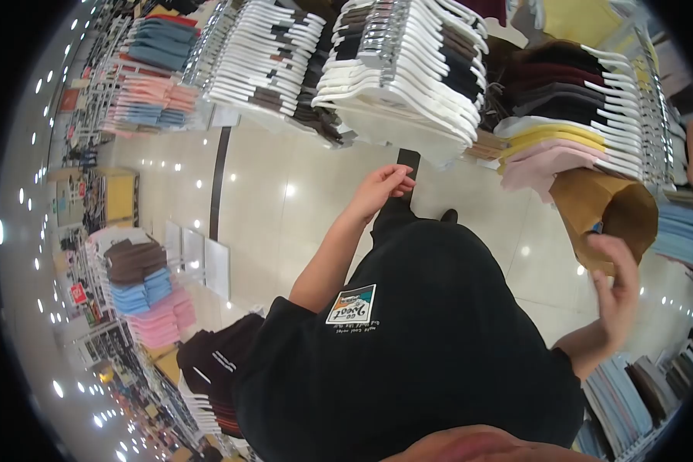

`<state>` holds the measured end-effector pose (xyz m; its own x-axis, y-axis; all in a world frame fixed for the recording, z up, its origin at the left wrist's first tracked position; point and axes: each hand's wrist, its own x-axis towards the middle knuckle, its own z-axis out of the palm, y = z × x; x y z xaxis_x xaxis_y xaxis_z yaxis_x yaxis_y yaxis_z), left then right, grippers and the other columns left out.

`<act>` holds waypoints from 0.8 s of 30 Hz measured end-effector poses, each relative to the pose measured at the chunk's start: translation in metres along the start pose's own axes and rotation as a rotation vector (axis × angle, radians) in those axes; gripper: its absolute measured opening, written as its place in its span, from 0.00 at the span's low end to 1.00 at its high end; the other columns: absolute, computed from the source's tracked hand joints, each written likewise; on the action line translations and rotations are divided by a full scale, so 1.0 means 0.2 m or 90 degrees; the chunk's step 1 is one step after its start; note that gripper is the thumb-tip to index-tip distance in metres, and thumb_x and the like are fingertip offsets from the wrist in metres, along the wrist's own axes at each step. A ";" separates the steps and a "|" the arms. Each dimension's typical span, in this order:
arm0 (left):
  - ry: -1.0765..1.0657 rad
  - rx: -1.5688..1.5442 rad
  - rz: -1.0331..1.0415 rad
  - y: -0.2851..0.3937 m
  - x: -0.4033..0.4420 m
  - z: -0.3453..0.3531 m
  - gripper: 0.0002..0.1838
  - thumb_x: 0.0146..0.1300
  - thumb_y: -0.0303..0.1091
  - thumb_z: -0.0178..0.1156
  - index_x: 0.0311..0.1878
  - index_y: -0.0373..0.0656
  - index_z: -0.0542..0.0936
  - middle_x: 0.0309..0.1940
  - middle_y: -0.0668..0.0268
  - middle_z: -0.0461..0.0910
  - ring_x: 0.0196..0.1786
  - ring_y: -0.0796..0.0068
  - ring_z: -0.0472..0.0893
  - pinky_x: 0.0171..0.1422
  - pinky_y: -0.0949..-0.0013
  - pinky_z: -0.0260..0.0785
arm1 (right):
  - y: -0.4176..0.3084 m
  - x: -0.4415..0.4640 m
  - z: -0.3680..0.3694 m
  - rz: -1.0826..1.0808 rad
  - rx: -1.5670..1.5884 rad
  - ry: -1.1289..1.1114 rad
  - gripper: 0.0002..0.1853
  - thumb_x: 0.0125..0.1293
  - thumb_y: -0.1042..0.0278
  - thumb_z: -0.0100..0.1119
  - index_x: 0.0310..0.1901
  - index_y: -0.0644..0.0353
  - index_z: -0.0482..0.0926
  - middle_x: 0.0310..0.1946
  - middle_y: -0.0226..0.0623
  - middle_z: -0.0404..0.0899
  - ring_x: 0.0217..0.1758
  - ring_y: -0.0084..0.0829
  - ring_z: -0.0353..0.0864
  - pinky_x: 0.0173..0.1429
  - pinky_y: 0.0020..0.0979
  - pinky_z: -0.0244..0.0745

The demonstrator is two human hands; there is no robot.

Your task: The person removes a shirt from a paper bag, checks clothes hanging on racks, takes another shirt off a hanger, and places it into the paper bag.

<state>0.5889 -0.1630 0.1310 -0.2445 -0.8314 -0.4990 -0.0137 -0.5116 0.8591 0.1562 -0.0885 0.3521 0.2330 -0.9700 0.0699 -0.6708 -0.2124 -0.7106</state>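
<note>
In the head view my left hand (pixel 389 187) is held out in front of my black shirt (pixel 439 323), over the floor. Its fingers are curled together, and whatever they may hold does not show. My right hand (pixel 617 289) is slightly blurred, fingers bent and thumb apart, beside a brown item (pixel 589 202) with an opening, which looks like cloth or a bag. A small blue spot shows at that opening; whether my fingers touch the item I cannot tell. Just above it hang pink garments (pixel 543 163) and yellow garments (pixel 558 138) on white hangers.
Garments on white hangers (pixel 400 88) crowd the rack ahead. Another rack (pixel 262 61) stands to its left. Folded blue and pink clothes (pixel 154 296) are stacked on the left. More hanging clothes (pixel 624 400) are at lower right. Glossy tile floor (pixel 285 223) lies between.
</note>
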 end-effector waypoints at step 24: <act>-0.037 0.054 0.133 0.13 0.24 -1.03 0.21 0.77 0.45 0.55 0.60 0.38 0.81 0.45 0.63 0.86 0.48 0.75 0.83 0.54 0.69 0.73 | -0.50 0.80 1.62 0.040 0.060 -0.106 0.19 0.63 0.73 0.68 0.57 0.61 0.81 0.50 0.43 0.85 0.54 0.41 0.84 0.59 0.36 0.77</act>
<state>0.7769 -0.2610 0.1053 -0.3055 -0.9026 -0.3034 -0.0376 -0.3070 0.9510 0.4891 -0.1839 0.2068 0.3115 -0.9462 -0.0876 -0.6205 -0.1327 -0.7729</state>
